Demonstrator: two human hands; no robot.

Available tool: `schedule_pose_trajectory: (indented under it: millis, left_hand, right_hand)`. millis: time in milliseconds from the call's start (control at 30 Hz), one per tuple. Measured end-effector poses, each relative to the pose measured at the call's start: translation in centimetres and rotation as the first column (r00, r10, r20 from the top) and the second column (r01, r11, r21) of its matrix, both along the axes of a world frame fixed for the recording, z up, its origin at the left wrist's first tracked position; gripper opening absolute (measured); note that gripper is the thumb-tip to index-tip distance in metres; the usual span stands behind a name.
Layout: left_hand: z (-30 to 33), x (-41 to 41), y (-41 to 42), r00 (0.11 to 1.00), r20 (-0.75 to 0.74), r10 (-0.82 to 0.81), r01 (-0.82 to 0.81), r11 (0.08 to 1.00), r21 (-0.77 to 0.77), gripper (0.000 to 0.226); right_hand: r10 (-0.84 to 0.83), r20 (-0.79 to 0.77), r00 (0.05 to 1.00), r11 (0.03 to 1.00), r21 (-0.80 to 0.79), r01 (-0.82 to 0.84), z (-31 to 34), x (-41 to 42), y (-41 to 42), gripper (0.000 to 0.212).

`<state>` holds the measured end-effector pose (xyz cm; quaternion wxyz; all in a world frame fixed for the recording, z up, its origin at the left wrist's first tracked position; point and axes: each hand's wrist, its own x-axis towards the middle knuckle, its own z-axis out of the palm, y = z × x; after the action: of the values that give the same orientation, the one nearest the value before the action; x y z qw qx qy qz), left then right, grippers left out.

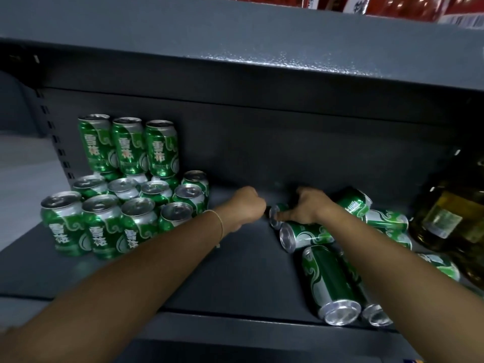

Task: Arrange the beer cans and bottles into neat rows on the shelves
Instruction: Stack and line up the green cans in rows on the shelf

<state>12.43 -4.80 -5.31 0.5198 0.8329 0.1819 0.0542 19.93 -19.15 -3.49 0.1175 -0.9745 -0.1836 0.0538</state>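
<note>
— Hands first: the left hand (247, 205) is curled, fingers clenched on nothing I can see; the right hand (306, 205) grips a small green aluminium can (278, 214) lying on the dark grey metal shelf (235, 271).

— Stand it up, then slide it beside the upright green cans (125, 205) at left.

— Mind the toppled cans (330, 281) around it, and the amber glass bottles (450, 218) at right.

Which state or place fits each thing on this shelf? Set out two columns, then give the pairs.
Things
1. upright cans
2. toppled cans
3. left hand
4. right hand

States or places
A. lying on their sides at the right
B. curled, holding nothing visible
C. standing in rows at the left
D. resting on a toppled can

Pairs: 1-C, 2-A, 3-B, 4-D
</note>
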Motion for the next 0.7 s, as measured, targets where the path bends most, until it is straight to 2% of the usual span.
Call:
schedule_pose_trajectory:
  millis: [100,267,333,433,567,633,700]
  left_hand:
    - [0.0,-0.2,0.4,1.000,-0.004,0.000,0.000,1.000,-0.010,0.012]
    - [0.0,-0.5,0.8,1.000,-0.002,-0.002,0.002,1.000,-0.028,0.011]
    - [0.0,-0.6,0.8,1.000,0.003,0.003,-0.003,0.999,-0.048,0.012]
    - [0.3,-0.9,1.1,1.000,0.015,0.015,-0.013,0.994,-0.110,0.012]
    - [2.2,-0.9,1.9,0.999,0.044,0.021,-0.013,0.984,-0.178,0.016]
    - [3.5,-0.8,2.5,0.998,0.059,0.039,-0.027,0.980,-0.197,0.021]
    - [4.6,-1.0,3.0,0.998,0.061,0.026,-0.012,0.976,-0.216,0.015]
  right_hand:
    - [-0.023,-0.008,1.000,0.999,-0.049,0.022,-0.3,0.2,0.6,0.100]
    - [-0.059,0.012,0.998,0.998,0.033,0.058,-0.5,0.0,0.6,0.078]
    - [-0.073,0.020,0.997,0.994,0.085,0.071,-0.7,-0.3,0.8,0.077]
    - [-0.042,0.053,0.998,0.982,0.188,0.032,-1.0,-0.8,1.3,0.092]
    - [0.102,0.199,0.975,0.929,0.331,-0.164,0.2,-1.7,1.4,0.113]
    - [0.173,0.287,0.942,0.906,0.330,-0.266,1.1,-2.3,1.4,0.125]
    - [0.231,0.346,0.909,0.884,0.317,-0.345,2.1,-2.8,1.4,0.130]
